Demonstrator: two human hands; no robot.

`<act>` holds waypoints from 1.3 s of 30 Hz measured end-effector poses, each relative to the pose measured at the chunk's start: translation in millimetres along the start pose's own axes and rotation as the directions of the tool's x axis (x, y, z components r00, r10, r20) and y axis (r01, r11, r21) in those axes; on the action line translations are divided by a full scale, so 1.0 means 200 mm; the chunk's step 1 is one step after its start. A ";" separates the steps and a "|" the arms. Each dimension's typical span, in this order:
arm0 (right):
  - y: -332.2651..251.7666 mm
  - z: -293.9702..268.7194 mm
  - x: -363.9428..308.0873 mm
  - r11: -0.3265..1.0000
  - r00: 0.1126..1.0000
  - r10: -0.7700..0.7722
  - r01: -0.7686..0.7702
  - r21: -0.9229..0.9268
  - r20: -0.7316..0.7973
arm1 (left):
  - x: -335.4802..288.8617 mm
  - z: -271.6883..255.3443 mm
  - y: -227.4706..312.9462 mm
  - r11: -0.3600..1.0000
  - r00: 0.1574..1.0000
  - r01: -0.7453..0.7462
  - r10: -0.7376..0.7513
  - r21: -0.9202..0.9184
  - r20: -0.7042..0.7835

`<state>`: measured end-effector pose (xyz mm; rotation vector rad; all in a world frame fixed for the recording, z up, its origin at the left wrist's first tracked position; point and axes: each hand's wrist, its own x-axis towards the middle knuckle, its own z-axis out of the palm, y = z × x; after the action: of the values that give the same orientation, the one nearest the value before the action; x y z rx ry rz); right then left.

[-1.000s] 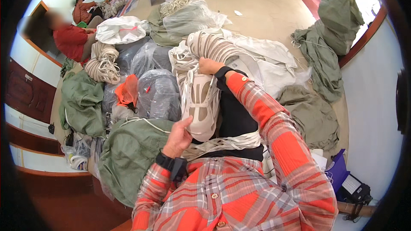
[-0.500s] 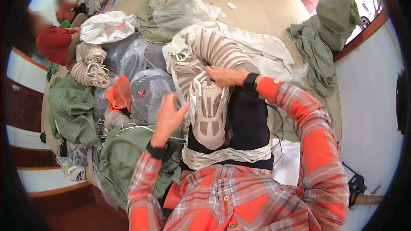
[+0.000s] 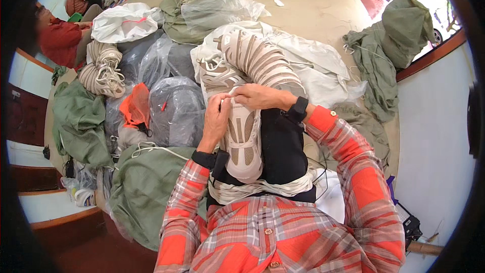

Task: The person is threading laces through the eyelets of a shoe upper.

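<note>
A beige and tan sneaker rests on my lap, toe toward me. My right hand reaches across its lace area, with thumb and fingers pinched on a white shoelace. At the sneaker's left side, my left hand meets those fingertips in a closed pinch on the lace. The fingers cover most of the lace. Across my thighs lies a bundle of white laces. Beyond the hands a row of nested beige sneakers curves over a white sack, beside another laced sneaker.
Clear plastic bags of dark contents lie left, near an orange mesh bag and green sacks. More stacked sneakers stand behind. A green sack leans at right. Two people sit at far left.
My left hand has come in from the left, from spread fingers to a pinch at the sneaker's laces. My right hand has shifted slightly lower, and the fingertips now meet.
</note>
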<state>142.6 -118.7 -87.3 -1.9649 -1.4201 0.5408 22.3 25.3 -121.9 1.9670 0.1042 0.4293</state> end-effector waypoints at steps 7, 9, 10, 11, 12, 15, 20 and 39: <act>0.03 0.01 -0.04 0.895 1.000 -0.011 0.003 0.446 0.015 | -0.04 -0.07 0.01 0.996 0.996 0.090 -0.089 -0.020 0.026; 0.05 0.02 -0.01 0.931 1.000 -0.011 0.003 0.364 0.017 | -0.04 -0.05 0.03 0.998 0.998 0.054 -0.055 0.033 0.032; 0.06 0.03 0.00 0.961 1.000 -0.008 0.000 0.278 0.025 | -0.04 -0.04 0.05 0.997 0.999 0.019 -0.023 0.081 0.038; 0.06 0.03 -0.01 0.973 0.998 -0.056 0.063 0.221 -0.039 | -0.03 -0.04 0.07 0.997 0.999 0.016 -0.020 0.075 0.051; 0.07 0.03 -0.01 0.974 0.998 -0.055 0.063 0.217 -0.044 | 0.04 -0.08 0.10 0.918 0.984 -0.150 0.101 0.368 0.149; 0.06 0.00 -0.10 1.000 0.993 -0.007 0.004 -0.024 -0.115 | 0.15 -0.01 0.13 0.803 0.924 -0.342 0.194 0.489 0.329; 0.05 -0.01 -0.33 0.990 0.976 -0.008 0.039 0.137 -0.218 | 0.12 0.01 0.07 0.838 0.863 -0.405 0.218 0.365 0.456; 0.04 -0.07 -0.24 0.942 0.961 0.277 -0.267 0.203 -0.024 | 0.19 0.00 0.00 0.998 0.803 0.057 -0.038 -0.014 0.595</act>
<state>141.1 -170.3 -84.3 -2.0070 -1.0240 0.7199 57.3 34.5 -112.7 1.9755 -0.2563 -0.2382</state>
